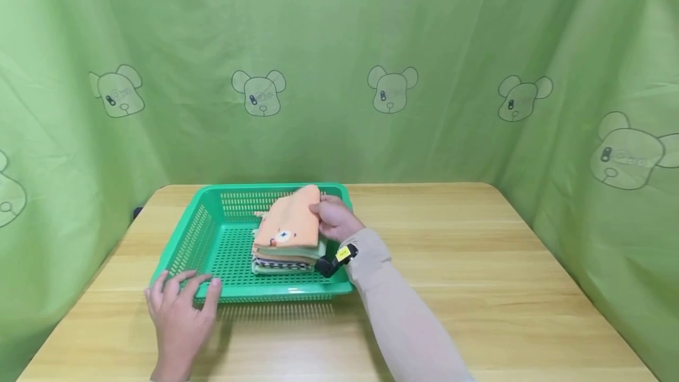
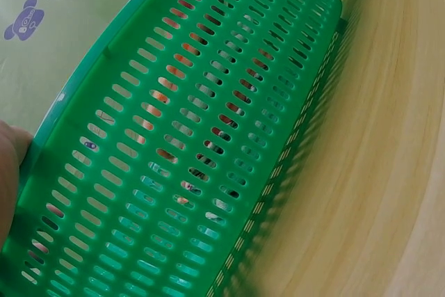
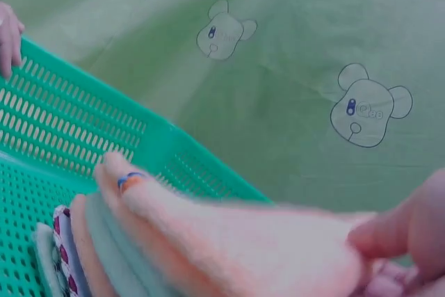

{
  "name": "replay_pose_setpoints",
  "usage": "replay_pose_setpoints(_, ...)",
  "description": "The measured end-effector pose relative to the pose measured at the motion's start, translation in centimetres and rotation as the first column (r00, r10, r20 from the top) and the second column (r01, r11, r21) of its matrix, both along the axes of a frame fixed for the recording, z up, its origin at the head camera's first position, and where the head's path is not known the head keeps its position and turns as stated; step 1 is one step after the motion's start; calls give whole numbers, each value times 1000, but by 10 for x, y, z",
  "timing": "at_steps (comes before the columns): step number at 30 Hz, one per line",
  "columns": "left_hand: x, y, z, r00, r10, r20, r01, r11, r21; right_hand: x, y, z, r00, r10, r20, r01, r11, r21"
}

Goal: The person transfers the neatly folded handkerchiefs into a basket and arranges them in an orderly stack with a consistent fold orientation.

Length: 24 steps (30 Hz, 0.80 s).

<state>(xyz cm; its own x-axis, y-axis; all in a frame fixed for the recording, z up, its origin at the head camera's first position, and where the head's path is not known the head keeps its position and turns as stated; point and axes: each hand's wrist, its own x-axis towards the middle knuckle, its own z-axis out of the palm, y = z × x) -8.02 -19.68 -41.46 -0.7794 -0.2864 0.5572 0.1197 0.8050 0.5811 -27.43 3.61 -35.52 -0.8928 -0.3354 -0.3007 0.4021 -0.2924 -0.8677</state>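
A green plastic basket (image 1: 183, 234) with slotted walls stands on the table. Inside it, toward the right, lies a stack of folded cloths (image 1: 286, 265) in pale green, orange and a dark checked pattern. My right hand (image 1: 336, 218) pinches the right edge of the top cloth, a folded peach-orange towel (image 1: 289, 214) with a small embroidered patch. In the right wrist view that towel (image 3: 229, 241) is slanted, its held end raised. My left hand (image 1: 183, 314) rests on the basket's front-left rim with its fingers fairly straight. The left wrist view catches only part of the hand (image 2: 10, 172) beside the rim.
The wooden table (image 1: 451, 252) extends right of the basket and in front of it. Green curtains (image 1: 329, 140) with bear-head drawings hang behind and at both sides. A black wrist camera (image 1: 335, 259) on my right wrist sits close to the stack and the basket's right wall.
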Motion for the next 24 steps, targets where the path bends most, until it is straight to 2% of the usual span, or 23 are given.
replay_pose_setpoints(3, 1, 0, -1, 1000, 1, 12, -1, 1000, -3, -1, 1, -4, 1000, -19, 16, 16, 990, 140)
replay_pose_setpoints(9, 0, 0, 1, 1000, -4, -4, 4, 1000, -2, 1, 2, -4, 1000, -10, -16, 14, 958, 288)
replay_pose_setpoints(14, 0, -1, 1, 1000, -7, -15, 7, 1000, -1, 2, 1, -4, 996, 19, -83, 18, 905, 424)
replay_pose_setpoints(16, 0, -1, 0, 1000, -9, -22, 9, 1000, -1, 2, 1, -5, 993, 6, -117, 46, 900, 434)
replay_pose_setpoints(21, 0, -1, -1, 999, -13, -38, 13, 1000, 2, 0, 1, -6, 982, -63, -176, 129, 910, 395)
replay_pose_setpoints(24, -1, -1, -1, 999, -11, -43, 12, 1000, 3, 0, 1, -6, 983, -55, -177, 130, 888, 442)
